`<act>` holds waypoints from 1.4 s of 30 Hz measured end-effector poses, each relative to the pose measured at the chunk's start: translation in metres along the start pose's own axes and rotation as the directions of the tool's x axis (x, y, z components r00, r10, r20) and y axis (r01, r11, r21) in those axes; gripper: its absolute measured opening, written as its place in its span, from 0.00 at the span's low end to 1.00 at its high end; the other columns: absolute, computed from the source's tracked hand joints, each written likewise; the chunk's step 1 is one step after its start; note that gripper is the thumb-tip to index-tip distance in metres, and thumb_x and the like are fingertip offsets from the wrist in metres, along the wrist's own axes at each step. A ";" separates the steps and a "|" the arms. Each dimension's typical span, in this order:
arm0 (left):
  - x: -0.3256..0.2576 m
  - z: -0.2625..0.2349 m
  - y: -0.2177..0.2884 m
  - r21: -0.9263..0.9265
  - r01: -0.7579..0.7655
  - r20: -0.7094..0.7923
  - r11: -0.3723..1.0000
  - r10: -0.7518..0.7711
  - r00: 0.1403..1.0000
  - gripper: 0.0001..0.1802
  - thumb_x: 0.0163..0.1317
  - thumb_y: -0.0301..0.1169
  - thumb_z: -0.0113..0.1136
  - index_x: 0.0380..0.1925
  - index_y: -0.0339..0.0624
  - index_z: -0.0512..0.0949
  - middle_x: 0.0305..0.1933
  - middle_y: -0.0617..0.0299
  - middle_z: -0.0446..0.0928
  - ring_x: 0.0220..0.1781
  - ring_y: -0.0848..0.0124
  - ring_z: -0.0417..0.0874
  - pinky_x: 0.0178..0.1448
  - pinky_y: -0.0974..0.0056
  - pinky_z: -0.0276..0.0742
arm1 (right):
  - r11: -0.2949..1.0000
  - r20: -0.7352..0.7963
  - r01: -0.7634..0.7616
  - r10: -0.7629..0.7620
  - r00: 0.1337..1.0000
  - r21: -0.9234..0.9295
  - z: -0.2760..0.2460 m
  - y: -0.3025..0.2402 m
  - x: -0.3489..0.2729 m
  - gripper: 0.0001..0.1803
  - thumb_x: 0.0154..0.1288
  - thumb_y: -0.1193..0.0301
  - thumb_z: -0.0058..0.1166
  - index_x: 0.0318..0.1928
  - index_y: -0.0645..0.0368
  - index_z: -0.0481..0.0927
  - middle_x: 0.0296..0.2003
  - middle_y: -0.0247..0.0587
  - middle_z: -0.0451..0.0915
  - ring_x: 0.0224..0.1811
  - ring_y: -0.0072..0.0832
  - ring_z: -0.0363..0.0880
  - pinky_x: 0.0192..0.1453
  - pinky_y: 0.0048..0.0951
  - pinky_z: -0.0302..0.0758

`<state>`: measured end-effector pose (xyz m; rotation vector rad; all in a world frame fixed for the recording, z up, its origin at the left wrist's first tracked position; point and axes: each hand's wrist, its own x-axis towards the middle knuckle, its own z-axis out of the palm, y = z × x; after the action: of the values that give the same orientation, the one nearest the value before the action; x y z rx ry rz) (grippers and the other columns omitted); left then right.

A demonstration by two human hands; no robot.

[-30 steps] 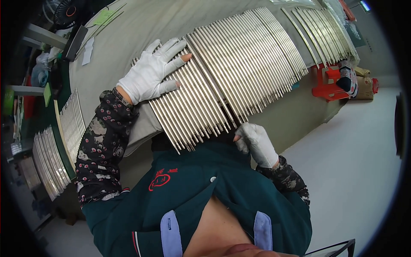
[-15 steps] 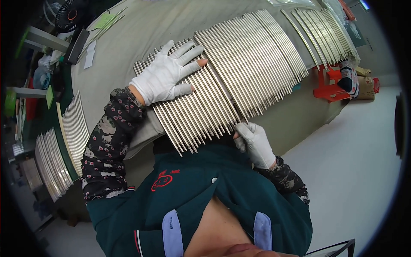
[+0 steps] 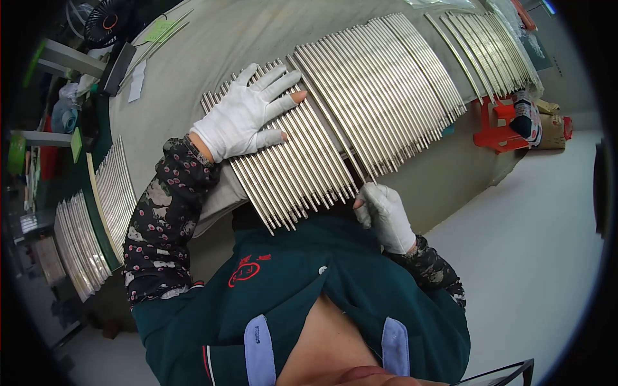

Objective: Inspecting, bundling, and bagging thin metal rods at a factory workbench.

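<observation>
Slim silvery metal rods lie side by side across the table in two groups, a smaller left group (image 3: 293, 170) and a larger right group (image 3: 380, 83). My left hand (image 3: 244, 116), in a white glove with bare thumb and fingertip showing, rests flat on the left group with its fingers spread. In the gap between the groups, one metal rod (image 3: 335, 125) lies close along the right group's edge. My right hand (image 3: 386, 215), also white-gloved, is closed in a pinch on that rod's near end at the table edge.
More rods (image 3: 486, 51) lie at the far right, and further bundles (image 3: 80, 248) stand at the left. A red plastic stool (image 3: 492, 132) is beyond the table's right side. A small fan (image 3: 109, 22) sits at the back left of the grey-covered table (image 3: 167, 90).
The pinched rod has shifted right, away from the left group, and the dark gap beside it has widened. My right hand moved slightly right with it; my left hand slid slightly left.
</observation>
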<state>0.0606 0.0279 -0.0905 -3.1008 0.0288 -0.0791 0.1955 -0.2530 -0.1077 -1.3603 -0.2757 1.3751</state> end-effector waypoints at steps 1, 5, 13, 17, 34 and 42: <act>0.001 0.000 0.000 -0.001 -0.002 0.001 1.000 0.002 1.000 0.40 0.61 0.65 0.27 0.67 0.54 0.54 0.71 0.52 0.51 0.71 0.51 0.52 0.70 0.40 0.42 | 1.000 -0.001 0.000 0.000 1.000 0.002 0.000 -0.001 0.001 0.18 0.67 0.59 0.47 0.23 0.58 0.74 0.15 0.30 0.70 0.15 0.13 0.64 0.21 0.14 0.62; 0.004 -0.004 -0.002 -0.057 -0.003 -0.048 0.998 0.000 0.999 0.36 0.57 0.54 0.46 0.64 0.52 0.60 0.71 0.54 0.53 0.71 0.53 0.53 0.70 0.41 0.44 | 0.993 -0.036 -0.069 0.066 0.997 -0.100 0.004 -0.008 0.002 0.16 0.65 0.61 0.50 0.23 0.57 0.74 0.15 0.29 0.70 0.15 0.13 0.64 0.21 0.14 0.62; 0.002 -0.013 0.000 -0.114 0.008 0.021 0.993 -0.006 1.000 0.37 0.56 0.56 0.44 0.62 0.47 0.61 0.69 0.49 0.53 0.71 0.49 0.52 0.69 0.38 0.44 | 0.748 0.245 0.025 0.186 0.952 -0.663 -0.003 -0.090 -0.010 0.13 0.61 0.66 0.54 0.26 0.63 0.79 0.17 0.29 0.74 0.19 0.12 0.69 0.23 0.17 0.65; -0.003 -0.011 0.007 -0.164 0.020 -0.008 0.986 -0.022 1.000 0.37 0.53 0.53 0.50 0.61 0.47 0.62 0.69 0.50 0.54 0.70 0.51 0.54 0.68 0.38 0.47 | 0.673 0.205 0.308 -0.230 0.951 -0.673 0.006 -0.146 0.027 0.10 0.59 0.70 0.54 0.29 0.66 0.79 0.18 0.31 0.75 0.21 0.13 0.71 0.26 0.17 0.69; 0.001 -0.015 0.007 -0.280 0.029 0.012 0.959 -0.027 1.000 0.37 0.51 0.54 0.55 0.59 0.50 0.64 0.67 0.52 0.59 0.68 0.54 0.58 0.66 0.38 0.48 | -0.083 -0.093 -0.224 -0.730 0.677 -0.971 0.006 -0.267 0.345 0.33 0.52 0.49 0.56 0.58 0.47 0.70 0.50 0.57 0.72 0.55 0.50 0.70 0.56 0.43 0.70; -0.005 -0.013 -0.002 -0.116 0.028 -0.005 0.993 -0.029 1.000 0.37 0.59 0.60 0.39 0.63 0.49 0.60 0.69 0.51 0.54 0.70 0.51 0.54 0.68 0.38 0.44 | -0.136 0.327 0.353 -0.754 0.570 -0.926 -0.003 -0.219 0.166 0.29 0.53 0.59 0.58 0.55 0.58 0.73 0.40 0.54 0.77 0.42 0.42 0.78 0.47 0.36 0.75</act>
<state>0.0549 0.0294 -0.0781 -3.2177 -0.0113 -0.0921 0.3601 -0.0484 -0.0272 -2.0346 -1.5955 -0.1009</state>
